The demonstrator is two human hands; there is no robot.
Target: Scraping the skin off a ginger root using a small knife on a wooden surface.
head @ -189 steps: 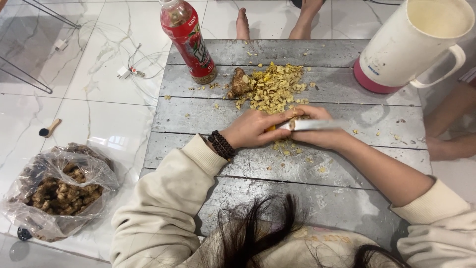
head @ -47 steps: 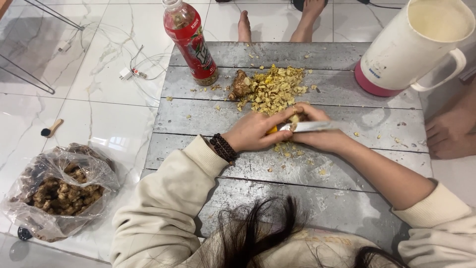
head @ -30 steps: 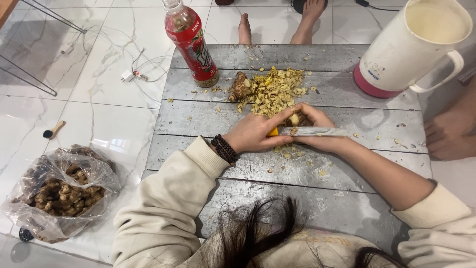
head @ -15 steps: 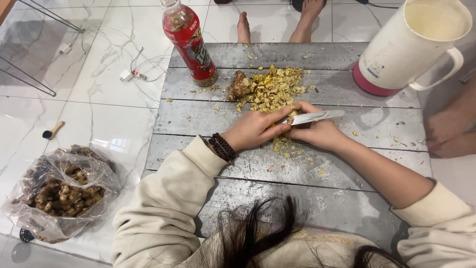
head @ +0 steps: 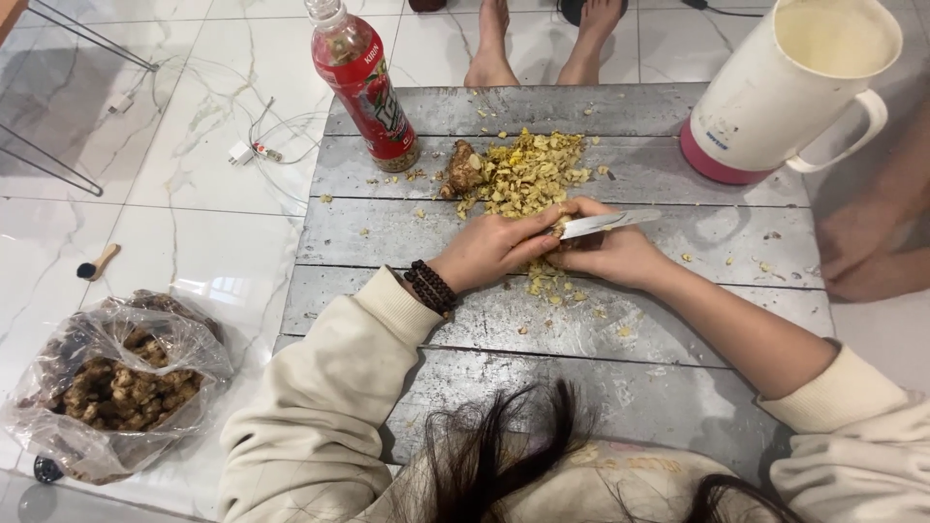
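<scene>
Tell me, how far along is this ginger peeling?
Done: a heap of yellow peelings lies on the grey plank board. In hand: the left hand grips a small piece while the right hand works the knife. Left: one ginger root by the heap and a plastic bag of ginger on the floor.

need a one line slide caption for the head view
Right hand holds a knife against a small piece in the left hand, beside a pile of yellow peelings.
</scene>
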